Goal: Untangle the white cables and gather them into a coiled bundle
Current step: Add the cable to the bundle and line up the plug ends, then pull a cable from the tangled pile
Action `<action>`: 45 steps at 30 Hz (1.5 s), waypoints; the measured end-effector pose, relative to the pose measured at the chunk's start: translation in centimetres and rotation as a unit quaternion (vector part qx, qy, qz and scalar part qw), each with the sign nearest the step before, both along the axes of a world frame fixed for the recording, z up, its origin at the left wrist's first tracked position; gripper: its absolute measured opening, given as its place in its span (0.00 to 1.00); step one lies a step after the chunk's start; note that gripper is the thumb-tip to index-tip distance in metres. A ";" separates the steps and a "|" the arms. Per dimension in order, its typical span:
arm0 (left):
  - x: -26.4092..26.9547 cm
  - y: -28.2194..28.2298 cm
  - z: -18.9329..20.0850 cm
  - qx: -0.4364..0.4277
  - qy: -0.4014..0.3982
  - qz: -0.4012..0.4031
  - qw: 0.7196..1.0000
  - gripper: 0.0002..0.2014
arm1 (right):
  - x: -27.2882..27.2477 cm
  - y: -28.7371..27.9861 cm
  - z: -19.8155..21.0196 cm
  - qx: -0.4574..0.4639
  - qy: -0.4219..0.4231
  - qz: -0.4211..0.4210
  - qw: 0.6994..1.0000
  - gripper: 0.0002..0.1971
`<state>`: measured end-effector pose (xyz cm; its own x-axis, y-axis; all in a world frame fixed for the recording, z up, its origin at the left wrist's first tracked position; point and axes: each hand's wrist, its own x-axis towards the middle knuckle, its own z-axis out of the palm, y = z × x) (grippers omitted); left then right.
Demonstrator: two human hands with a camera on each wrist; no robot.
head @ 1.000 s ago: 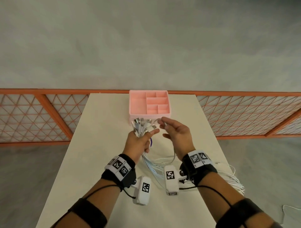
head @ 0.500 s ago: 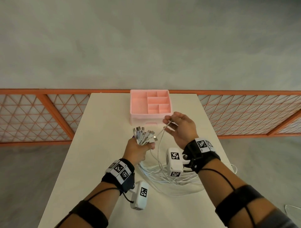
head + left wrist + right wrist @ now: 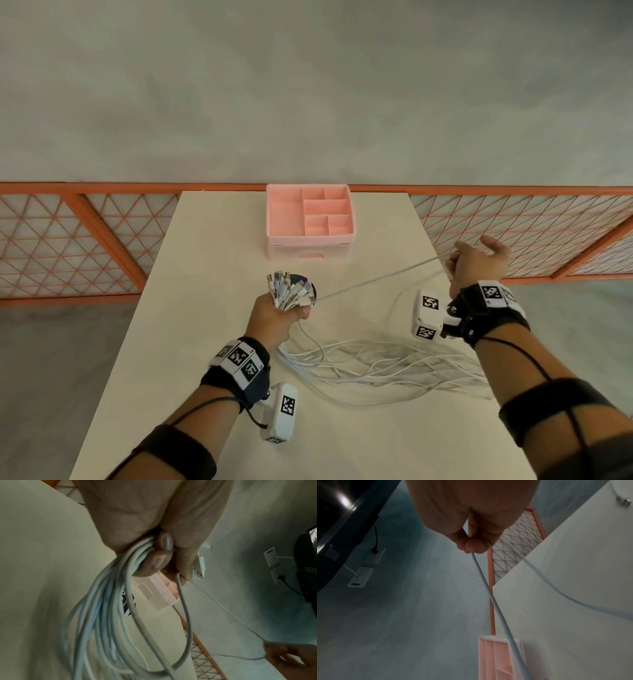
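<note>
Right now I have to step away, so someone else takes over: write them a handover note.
Left hand: grips the bunch of cable ends, plugs up.
Right hand: fingers pinch one white cable, drawn taut out past the table's right edge.
Loose cables trail tangled across the table.
Done: ends gathered.
Left: draw out the remaining strands, coil everything.

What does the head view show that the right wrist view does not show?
Only the head view shows the left hand gripping the bunch of white cable plugs and the loose white cables on the cream table. Only the right wrist view shows white wall sockets. Both show the right hand pinching one taut white cable and the pink plastic organizer box.
</note>
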<state>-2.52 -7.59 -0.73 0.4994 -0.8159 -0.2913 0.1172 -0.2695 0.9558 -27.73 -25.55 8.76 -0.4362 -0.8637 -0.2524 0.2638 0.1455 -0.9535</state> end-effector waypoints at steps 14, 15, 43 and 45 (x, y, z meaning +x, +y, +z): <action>0.6 -1.1 3.0 -0.063 0.143 0.072 0.985 0.10 | -13.7 -1.1 -5.8 0.230 0.117 0.076 0.963 0.26; 0.7 -1.3 3.6 -0.080 0.161 0.081 0.980 0.11 | -13.6 -0.6 -6.9 0.272 0.141 0.103 0.946 0.26; 4.1 -3.7 12.3 -0.222 0.256 0.212 0.917 0.12 | 0.3 8.5 -10.9 0.015 0.663 0.528 0.531 0.12; 4.4 -3.5 12.1 -0.209 0.261 0.223 0.916 0.14 | -3.3 7.7 -11.4 0.045 0.678 0.498 0.539 0.08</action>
